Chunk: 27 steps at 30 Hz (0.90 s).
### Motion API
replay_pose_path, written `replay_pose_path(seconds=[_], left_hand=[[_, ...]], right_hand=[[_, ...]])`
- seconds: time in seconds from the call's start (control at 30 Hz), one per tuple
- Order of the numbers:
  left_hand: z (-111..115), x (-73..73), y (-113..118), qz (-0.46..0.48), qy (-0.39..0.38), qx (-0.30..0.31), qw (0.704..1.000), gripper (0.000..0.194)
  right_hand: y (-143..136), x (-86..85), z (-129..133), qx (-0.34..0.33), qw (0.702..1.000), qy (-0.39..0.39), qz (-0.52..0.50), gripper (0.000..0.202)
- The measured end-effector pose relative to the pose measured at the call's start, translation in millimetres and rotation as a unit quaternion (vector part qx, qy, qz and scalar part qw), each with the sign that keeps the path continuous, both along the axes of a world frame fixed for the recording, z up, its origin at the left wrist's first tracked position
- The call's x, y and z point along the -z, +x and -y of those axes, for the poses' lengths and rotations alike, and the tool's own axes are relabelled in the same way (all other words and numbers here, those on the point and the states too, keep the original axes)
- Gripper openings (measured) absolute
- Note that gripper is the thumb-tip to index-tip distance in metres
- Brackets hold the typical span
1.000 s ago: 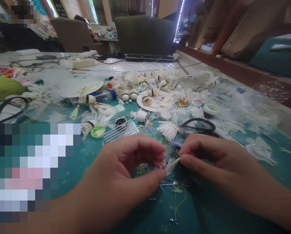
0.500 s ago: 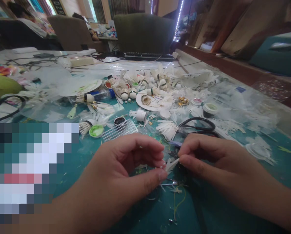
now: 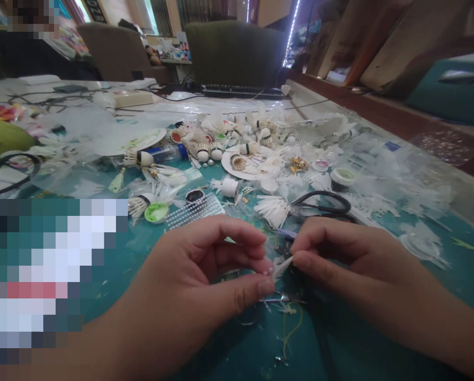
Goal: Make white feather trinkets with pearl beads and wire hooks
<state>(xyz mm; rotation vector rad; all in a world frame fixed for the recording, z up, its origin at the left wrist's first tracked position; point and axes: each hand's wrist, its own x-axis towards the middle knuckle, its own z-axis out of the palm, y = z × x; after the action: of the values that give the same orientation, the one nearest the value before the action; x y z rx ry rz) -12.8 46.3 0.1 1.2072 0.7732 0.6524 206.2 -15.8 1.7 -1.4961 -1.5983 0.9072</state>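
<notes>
Between my two hands is a small white feather piece (image 3: 281, 268) with tiny white beads at its left end. My left hand (image 3: 205, 275) pinches the beaded end between thumb and fingertips. The thumb and forefinger of my right hand (image 3: 340, 264) are closed on the pointed tip. Behind them lie a fanned bundle of white feathers (image 3: 275, 210) and black-handled scissors (image 3: 324, 202). A sheet of pearl beads (image 3: 195, 213) sits beyond my left hand, near an open pot of green paste (image 3: 156, 212) and a dark pot (image 3: 195, 197).
Several shuttlecocks (image 3: 265, 136), a white plate (image 3: 229, 165) and loose feathers cover the green table (image 3: 364, 338). A keyboard (image 3: 242, 91) lies at the far edge. A yellow thread (image 3: 286, 336) is near the front. Chairs and a person (image 3: 42, 47) are beyond.
My hands have barely moved and still hold the feather piece, which is tilted slightly differently. The fingers of my left hand have shifted a little.
</notes>
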Motion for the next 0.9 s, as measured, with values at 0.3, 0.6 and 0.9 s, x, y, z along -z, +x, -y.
replay_pose_path(seconds=[0.3,0.6,0.9], left_hand=[[0.0,1.3,0.5,0.004,-0.002,-0.008,1.0,0.029],[-1.3,1.4,-0.5,0.03,0.014,0.004,0.999,0.036],[-1.2,1.4,-3.6,0.061,0.046,0.003,0.997,0.034]], right_hand=[[1.6,4.5,1.5,0.014,1.0,0.011,0.001,0.019],[1.5,-4.1,0.3,0.013,1.0,-0.013,0.012,0.025],[4.9,-2.2,-1.6,0.028,0.998,-0.027,-0.039,0.03]])
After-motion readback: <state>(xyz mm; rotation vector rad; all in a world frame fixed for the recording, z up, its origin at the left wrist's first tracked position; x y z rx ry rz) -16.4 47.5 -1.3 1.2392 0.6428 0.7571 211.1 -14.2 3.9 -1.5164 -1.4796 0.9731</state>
